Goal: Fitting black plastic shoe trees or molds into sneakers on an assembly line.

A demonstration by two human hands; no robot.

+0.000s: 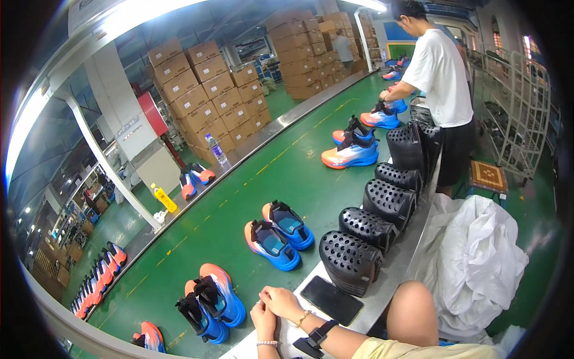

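Observation:
My left hand (262, 312) and my right hand (281, 301) rest together at the near edge of the green conveyor belt (239, 197), fingers curled against each other. No object shows in either; part of the left fingers is hidden behind the right. A black phone (332, 300) lies on the ledge right of my hands. Left of them on the belt stands a pair of orange, white and blue sneakers (222, 293) with black collars. Farther along sits another such pair (281, 236), insoles showing.
Black perforated moulds (350, 257) line the ledge to my right, beside a white bag (478, 257). A co-worker in a white shirt (442, 78) handles sneakers farther up. On the far rail stand a yellow bottle (163, 198) and a clear bottle (216, 149); stacked cartons (203, 96) rise behind.

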